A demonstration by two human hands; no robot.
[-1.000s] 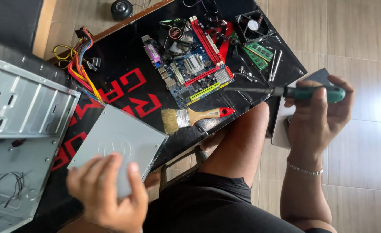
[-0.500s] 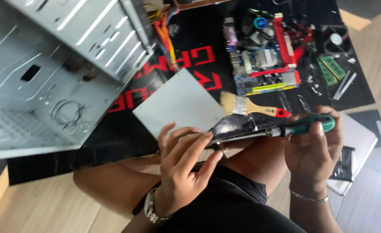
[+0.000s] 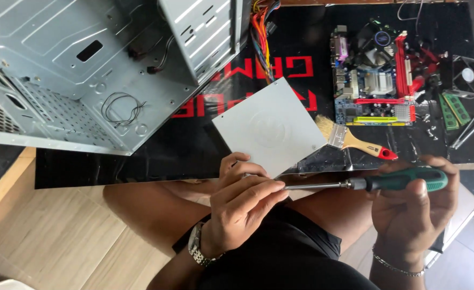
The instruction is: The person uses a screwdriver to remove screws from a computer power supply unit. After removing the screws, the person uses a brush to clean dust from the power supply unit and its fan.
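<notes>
While you are sitting at the edge of the black mat (image 3: 140, 161), your right hand (image 3: 411, 215) is gripping the green handle of the screwdriver (image 3: 376, 182), fingers wrapped tightly around it, its metal shaft running level towards your left. Your left hand (image 3: 242, 207) is curling over the shaft's tip at the near corner of the grey metal box (image 3: 269, 126), fingertips pinched together there; what they pinch is hidden. Just beside the box a paintbrush (image 3: 352, 140) is lying, with the motherboard (image 3: 376, 86) beyond it and the open computer case (image 3: 86, 70) lying to the left.
</notes>
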